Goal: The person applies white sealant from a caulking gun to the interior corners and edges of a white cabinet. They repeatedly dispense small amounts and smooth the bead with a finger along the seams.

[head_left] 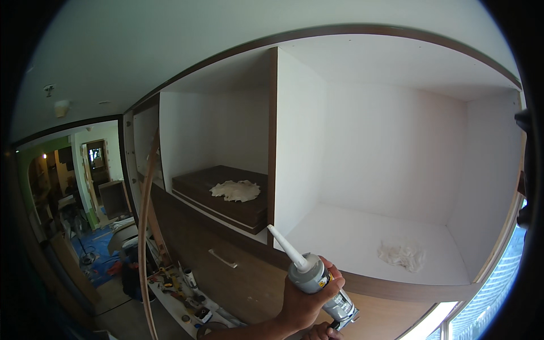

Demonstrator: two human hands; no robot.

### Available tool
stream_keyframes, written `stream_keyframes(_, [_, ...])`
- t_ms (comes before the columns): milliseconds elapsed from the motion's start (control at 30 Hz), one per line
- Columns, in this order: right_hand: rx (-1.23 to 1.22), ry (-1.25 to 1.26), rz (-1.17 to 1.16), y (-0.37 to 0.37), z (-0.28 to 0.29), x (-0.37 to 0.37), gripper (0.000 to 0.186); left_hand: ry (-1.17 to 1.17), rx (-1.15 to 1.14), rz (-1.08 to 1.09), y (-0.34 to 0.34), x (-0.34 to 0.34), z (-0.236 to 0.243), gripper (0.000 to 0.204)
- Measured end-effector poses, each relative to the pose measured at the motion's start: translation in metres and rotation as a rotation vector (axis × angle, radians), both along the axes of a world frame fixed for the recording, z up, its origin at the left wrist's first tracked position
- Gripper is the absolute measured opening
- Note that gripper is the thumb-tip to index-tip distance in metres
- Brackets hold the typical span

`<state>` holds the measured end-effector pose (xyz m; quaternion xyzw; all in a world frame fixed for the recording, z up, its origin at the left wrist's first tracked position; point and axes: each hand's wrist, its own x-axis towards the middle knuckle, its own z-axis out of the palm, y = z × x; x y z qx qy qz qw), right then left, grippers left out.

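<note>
A caulking gun with a grey-white cartridge and a long white nozzle points up and leftward at the lower middle. My left hand is wrapped round the cartridge. My right hand grips the gun's lower end at the bottom edge, partly out of view. The nozzle tip is close to the brown vertical divider of an open wall cabinet, though I cannot tell whether it touches. In the left compartment, dark brown boards lie stacked with a crumpled cream cloth on them. A crumpled white wad lies in the right compartment.
Below are a wooden cabinet front with a handle and a ledge holding tools. A long wood strip leans upright at left. Beyond are a doorway, blue floor sheeting and stacked materials. A bright window is at right.
</note>
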<state>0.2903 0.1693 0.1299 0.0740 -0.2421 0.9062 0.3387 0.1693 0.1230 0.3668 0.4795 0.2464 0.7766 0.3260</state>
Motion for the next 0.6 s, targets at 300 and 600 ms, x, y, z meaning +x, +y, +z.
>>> stream_keyframes(300, [-0.07,0.004,0.016,0.006,-0.018,-0.004,0.058,-0.006,0.014,0.036,0.003,-0.001,-0.004,0.029])
stream_keyframes(600, [-0.027,0.018,0.058,0.012,-0.023,0.001,0.052,0.003,0.013,0.079,0.0,-0.001,-0.005,0.027])
